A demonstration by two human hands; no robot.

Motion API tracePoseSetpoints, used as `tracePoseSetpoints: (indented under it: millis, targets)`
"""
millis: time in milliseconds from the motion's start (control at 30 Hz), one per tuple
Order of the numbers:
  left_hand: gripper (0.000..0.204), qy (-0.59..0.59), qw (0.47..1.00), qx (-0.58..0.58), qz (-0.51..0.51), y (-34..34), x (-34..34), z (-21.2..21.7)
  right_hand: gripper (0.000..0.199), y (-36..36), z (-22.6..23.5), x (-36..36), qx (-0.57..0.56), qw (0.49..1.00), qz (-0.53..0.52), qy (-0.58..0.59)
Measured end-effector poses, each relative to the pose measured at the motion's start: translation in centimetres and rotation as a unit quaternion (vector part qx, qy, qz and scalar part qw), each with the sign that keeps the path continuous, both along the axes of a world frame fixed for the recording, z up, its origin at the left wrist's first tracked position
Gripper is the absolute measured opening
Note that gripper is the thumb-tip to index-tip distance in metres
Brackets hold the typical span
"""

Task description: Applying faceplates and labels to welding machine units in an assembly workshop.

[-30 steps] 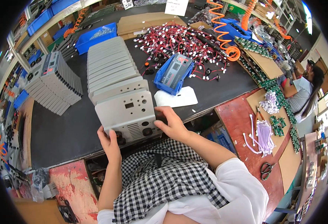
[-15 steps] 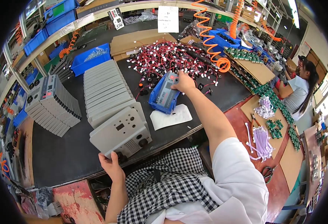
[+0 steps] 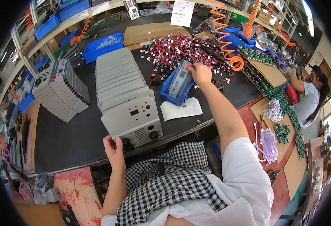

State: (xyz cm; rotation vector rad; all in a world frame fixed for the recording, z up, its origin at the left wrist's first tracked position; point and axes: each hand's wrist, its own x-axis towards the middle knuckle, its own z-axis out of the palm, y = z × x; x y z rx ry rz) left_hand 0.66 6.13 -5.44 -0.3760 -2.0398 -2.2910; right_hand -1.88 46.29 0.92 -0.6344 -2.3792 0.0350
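Panel work on a dark tabletop (image 3: 69, 141), read from left to right. At far left stands a curved stack of finished panels (image 3: 62, 90), their faces bearing printed fronts. Next, the left hand (image 3: 114, 152) pinches the lower left corner of a bare grey panel (image 3: 129, 116), thumb and fingers closed on its edge. This panel, pierced with round and square openings, sits tilted at the near end of a row of similar grey panels (image 3: 116, 75). Farther right, a white sheet (image 3: 181, 109) lies flat beside a blue bin (image 3: 176, 101), in which a printed plate (image 3: 179, 81) rests aslant. The right hand (image 3: 202, 74), well apart from the left, grips this plate's upper right corner; whether other plates lie beneath cannot be told. Sound handling here would favour a light hold at the plate's edge, free of bending and of contact with the printed face, while the left hand steadies the panel against sliding.
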Motion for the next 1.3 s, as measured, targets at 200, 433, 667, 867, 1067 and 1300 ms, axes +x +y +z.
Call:
tracePoseSetpoints:
  millis: [200,433,667,867,1067,1300]
  targets:
    - [0.019,0.128,0.988,0.016,0.09,-0.9,0.7,2.6,0.022,0.8,2.4,1.2,-0.017,0.987,0.046,0.155]
    - [0.04,0.332,0.936,-0.062,-0.096,1.2,3.9,9.6,0.004,-14.9,6.1,10.3,-0.283,0.832,0.349,0.325]
    - [0.072,0.379,0.884,-0.06,-0.267,3.9,6.8,10.7,0.019,-23.9,4.1,13.8,-0.345,0.685,0.576,0.282]
    - [0.1,0.115,0.936,0.09,-0.321,3.6,8.0,9.4,0.017,-23.7,2.4,12.8,-0.498,0.647,0.558,0.149]
    - [0.107,0.109,0.947,0.046,-0.299,3.0,8.1,8.8,0.019,-24.4,2.5,12.8,-0.625,0.521,0.566,0.135]
    - [0.083,0.127,0.927,0.089,-0.343,2.4,7.5,7.9,0.012,-24.8,2.6,12.5,-0.641,0.535,0.539,0.112]
